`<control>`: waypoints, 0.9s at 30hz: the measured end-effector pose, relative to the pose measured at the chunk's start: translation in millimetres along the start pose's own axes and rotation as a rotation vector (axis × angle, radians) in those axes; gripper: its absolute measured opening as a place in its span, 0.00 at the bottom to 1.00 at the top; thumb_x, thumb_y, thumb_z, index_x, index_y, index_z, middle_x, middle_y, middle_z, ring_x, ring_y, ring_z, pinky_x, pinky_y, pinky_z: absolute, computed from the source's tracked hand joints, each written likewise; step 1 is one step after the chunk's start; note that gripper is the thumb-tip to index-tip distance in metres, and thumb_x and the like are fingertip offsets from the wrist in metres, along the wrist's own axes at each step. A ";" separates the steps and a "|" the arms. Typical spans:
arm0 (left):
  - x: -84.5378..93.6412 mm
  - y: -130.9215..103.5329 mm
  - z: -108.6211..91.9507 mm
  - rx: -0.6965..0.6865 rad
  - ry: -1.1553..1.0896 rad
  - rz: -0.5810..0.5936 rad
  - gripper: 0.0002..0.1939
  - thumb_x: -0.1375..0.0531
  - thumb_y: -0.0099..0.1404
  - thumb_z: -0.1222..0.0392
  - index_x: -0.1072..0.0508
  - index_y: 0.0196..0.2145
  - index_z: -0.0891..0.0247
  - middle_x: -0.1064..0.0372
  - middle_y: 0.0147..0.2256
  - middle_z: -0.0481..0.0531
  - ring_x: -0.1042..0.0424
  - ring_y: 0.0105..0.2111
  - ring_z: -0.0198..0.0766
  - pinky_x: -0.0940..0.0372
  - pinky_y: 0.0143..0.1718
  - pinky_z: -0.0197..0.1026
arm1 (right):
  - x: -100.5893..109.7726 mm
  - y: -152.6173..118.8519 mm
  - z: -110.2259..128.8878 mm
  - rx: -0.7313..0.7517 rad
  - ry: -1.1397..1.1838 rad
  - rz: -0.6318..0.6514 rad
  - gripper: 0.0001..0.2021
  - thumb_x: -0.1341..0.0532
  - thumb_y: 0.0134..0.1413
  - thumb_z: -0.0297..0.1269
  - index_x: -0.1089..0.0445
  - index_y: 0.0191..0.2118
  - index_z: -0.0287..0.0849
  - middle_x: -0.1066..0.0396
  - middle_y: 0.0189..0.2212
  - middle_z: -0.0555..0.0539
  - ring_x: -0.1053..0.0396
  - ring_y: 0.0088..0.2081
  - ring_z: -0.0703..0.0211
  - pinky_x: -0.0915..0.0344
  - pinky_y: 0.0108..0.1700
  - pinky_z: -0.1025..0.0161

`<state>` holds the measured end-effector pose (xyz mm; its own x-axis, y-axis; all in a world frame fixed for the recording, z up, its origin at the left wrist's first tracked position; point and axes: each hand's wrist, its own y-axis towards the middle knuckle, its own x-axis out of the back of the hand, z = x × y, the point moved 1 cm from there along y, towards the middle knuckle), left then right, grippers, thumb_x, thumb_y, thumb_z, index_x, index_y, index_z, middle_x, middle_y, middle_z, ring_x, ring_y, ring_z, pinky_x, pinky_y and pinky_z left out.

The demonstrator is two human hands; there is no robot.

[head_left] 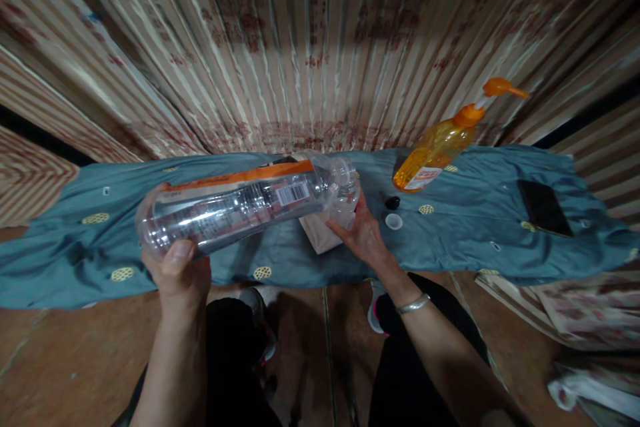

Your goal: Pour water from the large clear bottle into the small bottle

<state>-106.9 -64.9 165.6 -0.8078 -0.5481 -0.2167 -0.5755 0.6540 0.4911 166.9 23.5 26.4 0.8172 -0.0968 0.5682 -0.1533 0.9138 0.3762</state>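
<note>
My left hand (177, 270) grips a large clear plastic bottle (240, 203) near its base. An orange strip and a barcode show on the bottle's label, and it lies almost level in the air with its neck to the right. Around a small clear plastic container (345, 199), the fingers of my right hand (364, 233) are closed, partly hidden. The bottle's mouth is at the container's top; whether they touch I cannot tell. Beneath them, a beige flat piece (320, 240) rests on the cloth. A black cap (393, 203) and a small white cap (394, 221) lie right of my right hand.
An orange pump bottle (430, 153) stands on the blue-green cloth (465, 240) at the right. Farther right lies a dark phone-like slab (544, 207). A patterned curtain (310, 47) hangs behind the narrow covered surface. Plastic bags (595, 393) are on the floor at lower right.
</note>
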 end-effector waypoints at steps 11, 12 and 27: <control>4.1 0.9 3.8 0.019 -0.016 -0.018 0.45 0.25 0.37 0.39 0.21 0.54 0.52 0.23 0.53 0.55 0.22 0.53 0.60 0.23 0.50 0.57 | -0.9 -0.9 -0.4 0.026 0.038 -0.012 0.50 0.27 0.58 0.51 0.49 0.78 0.37 0.29 0.69 0.28 0.28 0.69 0.31 0.27 0.68 0.33; 5.0 0.8 4.6 0.020 -0.010 -0.032 0.44 0.25 0.36 0.38 0.20 0.53 0.52 0.23 0.53 0.55 0.22 0.53 0.60 0.23 0.49 0.56 | -0.7 -0.6 -0.3 0.023 0.037 -0.010 0.50 0.26 0.58 0.51 0.49 0.77 0.37 0.30 0.69 0.28 0.28 0.69 0.31 0.27 0.68 0.33; -1.2 1.2 -3.0 -0.006 0.019 0.026 0.48 0.26 0.40 0.38 0.24 0.60 0.47 0.23 0.54 0.55 0.21 0.52 0.62 0.23 0.49 0.59 | 0.8 0.3 1.6 0.004 0.049 0.006 0.50 0.27 0.57 0.48 0.49 0.78 0.39 0.29 0.68 0.30 0.27 0.68 0.31 0.27 0.68 0.32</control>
<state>-106.3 -65.1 169.0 -0.8199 -0.5409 -0.1877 -0.5535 0.6647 0.5018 166.6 23.0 28.2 0.8426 -0.0718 0.5337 -0.1606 0.9125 0.3763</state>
